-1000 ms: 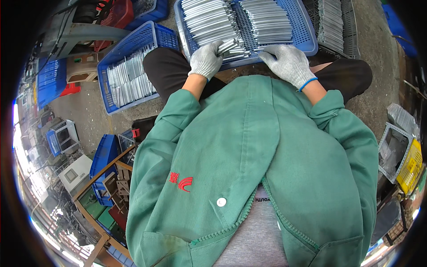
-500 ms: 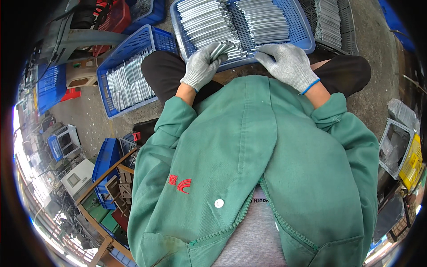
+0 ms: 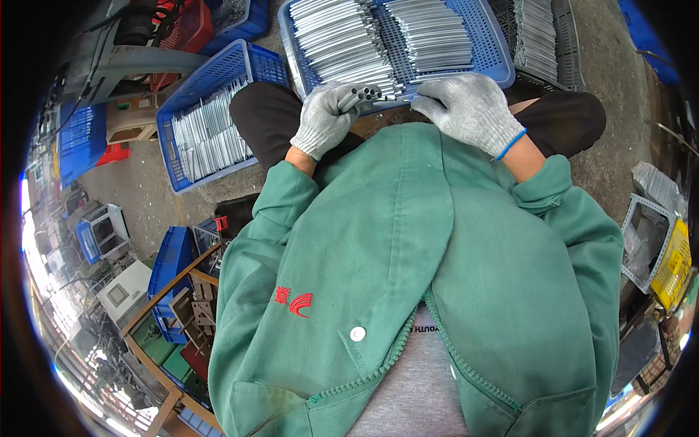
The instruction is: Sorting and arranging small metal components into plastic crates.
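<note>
Several thin metal tubes [image 3: 368, 94] are bundled in my left hand [image 3: 324, 119], their hollow ends pointing right toward my other hand. The gloved fingers of that left hand are closed round them. My right hand [image 3: 470, 113], also in a grey knit glove, is just across a small gap from the tube ends. Its thumb and fingers look slightly apart, with nothing visible between them. Both hands are at the near rim of a blue plastic crate [image 3: 502, 54]. Inside it, rows of shiny metal tubes [image 3: 338, 40] lie stacked in two piles, the left pile larger.
To the left stands another blue crate [image 3: 169, 149] with similar metal pieces. A dark crate [image 3: 574, 51] of tubes is beyond my right knee. Farther left are a red crate [image 3: 195, 33] and a grey machine frame [image 3: 138, 62]. A wooden-framed rack [image 3: 156, 298] stands lower left.
The tube bundle in my left hand has tilted so its open ends face right and toward me. My right hand has shifted slightly left and toward me.
</note>
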The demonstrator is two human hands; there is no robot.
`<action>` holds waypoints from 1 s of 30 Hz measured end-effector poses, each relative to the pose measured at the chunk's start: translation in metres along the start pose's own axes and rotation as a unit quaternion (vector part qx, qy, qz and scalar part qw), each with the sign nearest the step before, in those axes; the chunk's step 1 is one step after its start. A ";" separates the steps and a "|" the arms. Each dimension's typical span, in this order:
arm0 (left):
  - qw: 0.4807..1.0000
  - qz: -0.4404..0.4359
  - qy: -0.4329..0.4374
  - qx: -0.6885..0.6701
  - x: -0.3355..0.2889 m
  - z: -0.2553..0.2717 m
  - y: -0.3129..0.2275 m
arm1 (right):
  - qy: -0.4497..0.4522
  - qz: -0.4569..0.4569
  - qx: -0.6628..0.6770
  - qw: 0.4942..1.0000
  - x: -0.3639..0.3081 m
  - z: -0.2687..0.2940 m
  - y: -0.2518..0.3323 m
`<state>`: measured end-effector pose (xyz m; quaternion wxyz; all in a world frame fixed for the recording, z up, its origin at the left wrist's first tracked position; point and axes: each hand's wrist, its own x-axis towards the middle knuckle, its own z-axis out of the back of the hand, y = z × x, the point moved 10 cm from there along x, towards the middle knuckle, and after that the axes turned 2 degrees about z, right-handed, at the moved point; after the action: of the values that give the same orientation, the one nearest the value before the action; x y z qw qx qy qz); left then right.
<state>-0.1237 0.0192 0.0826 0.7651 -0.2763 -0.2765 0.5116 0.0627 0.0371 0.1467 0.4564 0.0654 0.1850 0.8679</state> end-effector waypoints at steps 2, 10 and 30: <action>1.000 -0.026 -0.008 0.001 0.001 0.002 -0.008 | -0.007 0.005 -0.003 1.000 0.000 0.003 0.001; 0.999 -0.023 -0.027 -0.006 0.004 0.014 -0.038 | 0.007 0.004 -0.033 0.999 0.001 -0.006 0.001; 0.993 -0.074 -0.067 0.061 0.001 0.018 -0.048 | 0.059 -0.006 -0.003 0.998 0.001 -0.006 0.004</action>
<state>-0.1056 0.0069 0.1294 0.7960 -0.1733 -0.3154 0.4867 0.0569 0.0345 0.1429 0.4500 0.0120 0.2095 0.8680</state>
